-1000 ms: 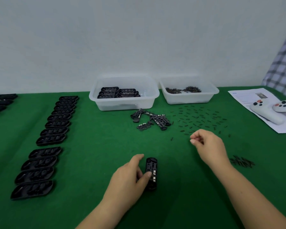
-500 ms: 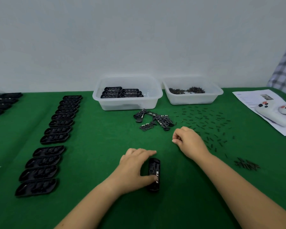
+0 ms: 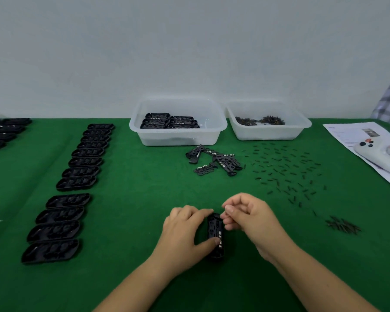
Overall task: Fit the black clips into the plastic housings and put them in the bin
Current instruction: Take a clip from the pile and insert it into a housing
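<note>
On the desk point(image 3: 126, 221), covered in matte green felt-like cloth, the left hand point(image 3: 185, 230) grips a black, oblong plastic housing point(image 3: 215, 237) with rounded ends, thumb on its near part and fingertips at its far end. The right hand point(image 3: 248, 217) hovers at the housing's far right edge with fingers curled and thumb meeting forefinger; whether a clip is pinched there cannot be told. Small black rod-like clips point(image 3: 284, 170) lie scattered to the right. A translucent rectangular bin point(image 3: 178, 136) holds stacked housings; its twin point(image 3: 268, 131) holds dark small parts. Glossy black trays point(image 3: 77, 172) stand in a column on the left.
</note>
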